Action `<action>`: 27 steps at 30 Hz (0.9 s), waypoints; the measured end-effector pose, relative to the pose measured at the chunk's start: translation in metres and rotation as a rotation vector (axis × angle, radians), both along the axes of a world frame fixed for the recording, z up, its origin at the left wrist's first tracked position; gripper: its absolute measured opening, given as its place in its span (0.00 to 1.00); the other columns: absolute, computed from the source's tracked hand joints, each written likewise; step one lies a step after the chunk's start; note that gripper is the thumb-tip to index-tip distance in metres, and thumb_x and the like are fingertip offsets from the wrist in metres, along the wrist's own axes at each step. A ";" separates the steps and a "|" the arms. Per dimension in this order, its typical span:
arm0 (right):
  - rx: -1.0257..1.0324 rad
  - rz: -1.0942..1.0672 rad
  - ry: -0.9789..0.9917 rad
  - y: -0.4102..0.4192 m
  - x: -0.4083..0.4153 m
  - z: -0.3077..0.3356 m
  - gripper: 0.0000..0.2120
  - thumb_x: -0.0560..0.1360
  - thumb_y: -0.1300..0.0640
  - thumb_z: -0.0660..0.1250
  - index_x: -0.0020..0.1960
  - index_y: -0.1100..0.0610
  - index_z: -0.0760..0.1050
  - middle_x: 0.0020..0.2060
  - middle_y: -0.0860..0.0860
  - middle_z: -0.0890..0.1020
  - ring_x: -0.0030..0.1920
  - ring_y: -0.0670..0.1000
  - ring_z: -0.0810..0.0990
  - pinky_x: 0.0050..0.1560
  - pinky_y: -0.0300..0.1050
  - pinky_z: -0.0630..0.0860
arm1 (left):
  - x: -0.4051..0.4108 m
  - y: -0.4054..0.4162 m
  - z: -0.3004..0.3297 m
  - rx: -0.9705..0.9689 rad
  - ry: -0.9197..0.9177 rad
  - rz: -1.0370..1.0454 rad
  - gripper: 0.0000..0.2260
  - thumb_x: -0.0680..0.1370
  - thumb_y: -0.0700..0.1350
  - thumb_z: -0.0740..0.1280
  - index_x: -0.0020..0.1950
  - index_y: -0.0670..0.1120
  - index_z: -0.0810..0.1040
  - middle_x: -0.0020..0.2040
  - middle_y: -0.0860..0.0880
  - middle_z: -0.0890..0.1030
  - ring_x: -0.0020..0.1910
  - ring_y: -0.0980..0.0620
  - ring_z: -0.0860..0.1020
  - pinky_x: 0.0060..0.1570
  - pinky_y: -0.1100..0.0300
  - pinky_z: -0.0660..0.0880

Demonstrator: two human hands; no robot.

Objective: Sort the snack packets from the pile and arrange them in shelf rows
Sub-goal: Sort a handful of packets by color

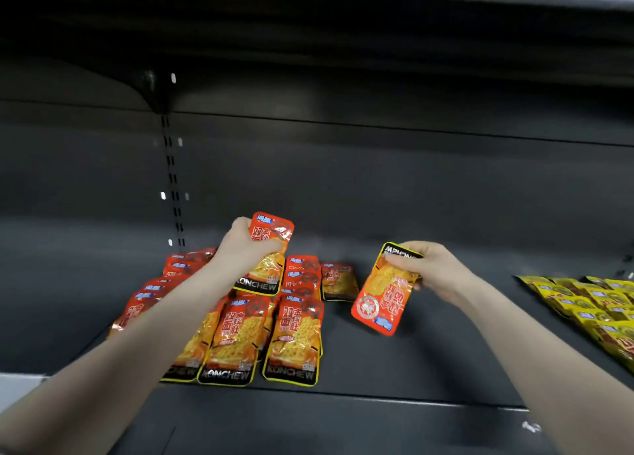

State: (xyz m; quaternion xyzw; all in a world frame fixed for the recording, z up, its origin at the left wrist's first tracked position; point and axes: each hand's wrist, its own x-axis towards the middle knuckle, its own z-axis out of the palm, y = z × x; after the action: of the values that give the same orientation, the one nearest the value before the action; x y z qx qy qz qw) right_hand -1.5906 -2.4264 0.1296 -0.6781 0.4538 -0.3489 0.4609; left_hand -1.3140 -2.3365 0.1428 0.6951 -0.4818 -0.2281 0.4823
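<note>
- Red snack packets (240, 338) lie in overlapping rows on the dark shelf (394, 362), left of centre.
- The left hand (245, 245) grips one red packet (271, 248) upright above those rows, fingers curled round its middle.
- The right hand (429, 269) pinches another red packet (384, 289) by its black end, upside down, just above the shelf.
- Yellow packets (590, 303) lie in rows at the far right.

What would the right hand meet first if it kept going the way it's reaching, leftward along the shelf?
Probably the lone red packet lying at the right edge of the rows; the right hand and its held packet sit just right of it. Depth is uncertain.
</note>
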 end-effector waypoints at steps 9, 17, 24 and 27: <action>0.129 0.041 -0.015 -0.010 0.018 0.012 0.05 0.75 0.64 0.66 0.51 0.60 0.75 0.37 0.55 0.81 0.36 0.49 0.79 0.29 0.38 0.76 | 0.013 0.001 0.001 -0.018 -0.011 0.007 0.22 0.72 0.45 0.72 0.61 0.44 0.66 0.52 0.45 0.77 0.48 0.49 0.79 0.39 0.60 0.74; 0.299 -0.163 -0.268 -0.009 0.018 -0.017 0.11 0.70 0.75 0.62 0.45 0.60 0.75 0.39 0.57 0.76 0.37 0.53 0.77 0.26 0.38 0.77 | 0.012 -0.007 -0.003 -0.001 -0.018 0.026 0.24 0.72 0.46 0.72 0.63 0.44 0.65 0.54 0.45 0.77 0.50 0.48 0.78 0.36 0.62 0.72; 0.141 -0.226 0.111 -0.003 0.021 -0.035 0.11 0.66 0.66 0.74 0.34 0.57 0.73 0.29 0.53 0.76 0.27 0.47 0.72 0.23 0.35 0.68 | 0.006 -0.015 -0.009 0.000 -0.009 0.011 0.24 0.73 0.46 0.72 0.62 0.46 0.65 0.54 0.46 0.76 0.49 0.51 0.77 0.36 0.63 0.71; 0.053 -0.229 0.252 0.000 0.026 -0.037 0.10 0.65 0.62 0.76 0.42 0.57 0.77 0.34 0.52 0.76 0.20 0.44 0.65 0.19 0.34 0.60 | 0.005 -0.016 -0.012 0.006 -0.009 0.009 0.24 0.73 0.47 0.72 0.63 0.46 0.64 0.54 0.47 0.76 0.48 0.51 0.77 0.36 0.63 0.71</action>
State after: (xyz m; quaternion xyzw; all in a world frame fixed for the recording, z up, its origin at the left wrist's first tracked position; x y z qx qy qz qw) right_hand -1.5648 -2.4268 0.0924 -0.6478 0.5914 -0.2994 0.3755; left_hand -1.3094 -2.3524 0.1310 0.6996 -0.4802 -0.2244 0.4791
